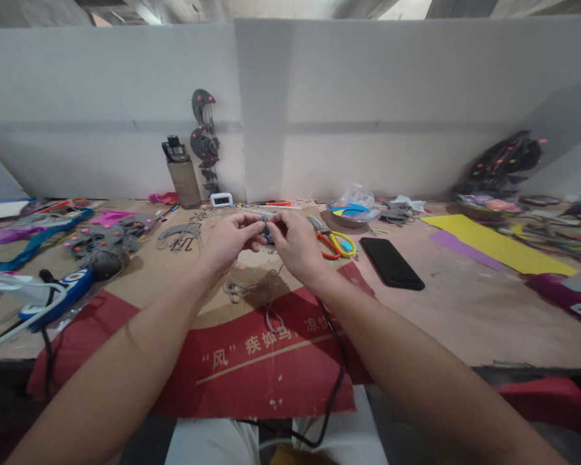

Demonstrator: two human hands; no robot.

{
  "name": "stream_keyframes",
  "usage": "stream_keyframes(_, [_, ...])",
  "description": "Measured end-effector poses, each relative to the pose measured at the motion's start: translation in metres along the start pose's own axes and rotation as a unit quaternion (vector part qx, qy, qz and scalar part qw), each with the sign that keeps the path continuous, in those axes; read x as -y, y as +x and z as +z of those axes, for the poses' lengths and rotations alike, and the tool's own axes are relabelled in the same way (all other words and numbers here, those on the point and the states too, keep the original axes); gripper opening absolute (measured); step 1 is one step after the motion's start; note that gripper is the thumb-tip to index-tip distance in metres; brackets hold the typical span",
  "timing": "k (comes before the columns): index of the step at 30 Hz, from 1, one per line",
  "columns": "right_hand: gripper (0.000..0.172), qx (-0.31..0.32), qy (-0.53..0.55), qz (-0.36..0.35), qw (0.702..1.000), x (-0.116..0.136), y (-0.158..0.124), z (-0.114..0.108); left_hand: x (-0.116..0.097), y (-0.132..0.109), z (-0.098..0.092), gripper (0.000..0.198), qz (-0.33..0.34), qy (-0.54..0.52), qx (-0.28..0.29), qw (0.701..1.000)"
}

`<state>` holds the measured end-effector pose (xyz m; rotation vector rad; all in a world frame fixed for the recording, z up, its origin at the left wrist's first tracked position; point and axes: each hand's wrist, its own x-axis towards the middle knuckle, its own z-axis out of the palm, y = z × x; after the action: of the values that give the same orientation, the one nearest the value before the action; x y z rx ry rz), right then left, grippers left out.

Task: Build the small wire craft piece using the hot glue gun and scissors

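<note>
My left hand (230, 240) and my right hand (296, 244) meet above the middle of the table, fingers pinched together on a small dark grey piece (267, 231) held between them. A thin grey cord (264, 290) hangs down from the piece onto the red and brown cardboard sheet (252, 361), ending in a loop. Most of the piece is hidden by my fingertips.
A black phone (391, 262) lies right of my hands, with yellow and orange scissors (334, 244) beside it. Grey felt shapes (104, 244) and a blue glue gun (61, 297) lie left. A water bottle (183, 173) stands by the back wall. Yellow and purple sheets (494, 244) lie right.
</note>
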<state>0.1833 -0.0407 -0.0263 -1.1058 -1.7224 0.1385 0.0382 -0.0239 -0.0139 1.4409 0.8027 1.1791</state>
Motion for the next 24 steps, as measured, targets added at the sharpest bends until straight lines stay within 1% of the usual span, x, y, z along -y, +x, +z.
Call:
stream_keyframes(3, [0.01,-0.004,0.001,-0.007,1.0,0.001,-0.001,0.0,-0.003,-0.001,0.0,0.021,-0.028,-0.027,0.009,0.999])
stream_keyframes(6, [0.01,-0.001,-0.003,-0.011,1.0,0.001,-0.001,0.0,-0.004,-0.001,0.0,0.019,-0.052,-0.051,0.002,0.997])
stream_keyframes(10, [0.011,-0.004,0.002,-0.01,1.0,0.001,-0.002,0.0,-0.004,-0.001,0.001,0.018,-0.058,-0.056,-0.007,0.997])
stream_keyframes(14, [0.009,0.001,0.033,-0.008,0.999,0.003,-0.002,0.0,-0.003,0.0,0.001,0.018,-0.056,-0.078,-0.006,0.995])
stream_keyframes(16, [0.011,0.003,0.067,0.013,0.998,0.003,-0.001,0.001,-0.003,0.0,0.001,0.019,-0.062,-0.095,-0.014,0.993])
stream_keyframes(20, [0.017,-0.013,0.16,0.089,0.983,-0.003,0.001,0.005,-0.003,0.0,0.001,0.022,-0.073,-0.113,-0.031,0.99])
stream_keyframes(24, [0.02,-0.013,0.204,0.135,0.969,-0.01,0.005,0.01,-0.001,0.002,0.001,0.023,-0.074,-0.113,-0.039,0.99])
